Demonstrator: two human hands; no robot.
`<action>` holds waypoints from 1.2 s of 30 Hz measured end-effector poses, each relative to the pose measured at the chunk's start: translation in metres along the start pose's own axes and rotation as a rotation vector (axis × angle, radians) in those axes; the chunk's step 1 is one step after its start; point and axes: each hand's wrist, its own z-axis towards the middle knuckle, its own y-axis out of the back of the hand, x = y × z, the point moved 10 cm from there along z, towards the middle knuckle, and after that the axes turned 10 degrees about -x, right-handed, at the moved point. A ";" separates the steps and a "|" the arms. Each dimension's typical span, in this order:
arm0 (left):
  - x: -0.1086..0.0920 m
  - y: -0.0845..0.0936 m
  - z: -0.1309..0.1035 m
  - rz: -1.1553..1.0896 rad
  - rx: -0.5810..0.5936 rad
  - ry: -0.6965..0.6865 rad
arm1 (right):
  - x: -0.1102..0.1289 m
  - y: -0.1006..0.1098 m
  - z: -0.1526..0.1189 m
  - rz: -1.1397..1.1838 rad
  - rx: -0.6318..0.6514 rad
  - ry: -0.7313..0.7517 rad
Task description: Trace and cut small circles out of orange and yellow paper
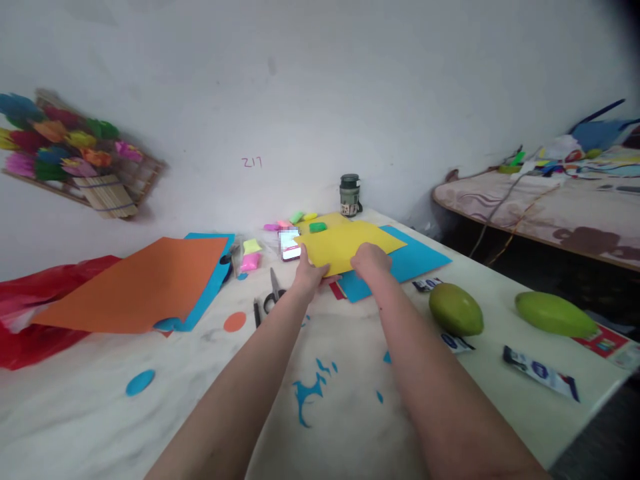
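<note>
Both hands grip the near edge of a yellow sheet of paper (345, 245), raised a little above the table. My left hand (311, 272) holds its left corner, thumb on top and fingers underneath. My right hand (371, 262) is closed in a pinch on the near edge further right; its fingertips are partly hidden. Under the yellow sheet lies a blue sheet (420, 259), with a bit of red paper (337, 289) by the left fingers. Scissors (273, 293) and a black pen (257, 312) rest left of my left forearm. A phone (290, 245) stands behind the left hand.
Orange paper (145, 283) over blue sheets lies left, beside red plastic (55, 307). Blue scraps (306, 393), an orange circle (235, 322) and a blue circle (140, 383) dot the cloth. Right: a mango (455, 309), longer green fruit (553, 313), wrapped bars (540, 373). A tumbler (349, 195) stands behind.
</note>
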 end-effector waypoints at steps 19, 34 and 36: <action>-0.006 -0.011 -0.001 0.026 0.368 -0.016 | 0.073 0.020 -0.034 -0.044 0.076 0.605; -0.017 0.003 -0.002 0.233 0.165 -0.186 | 0.065 0.022 -0.026 0.013 -0.026 0.517; -0.014 0.002 -0.004 0.235 0.175 -0.141 | 0.063 0.023 -0.025 0.035 -0.026 0.492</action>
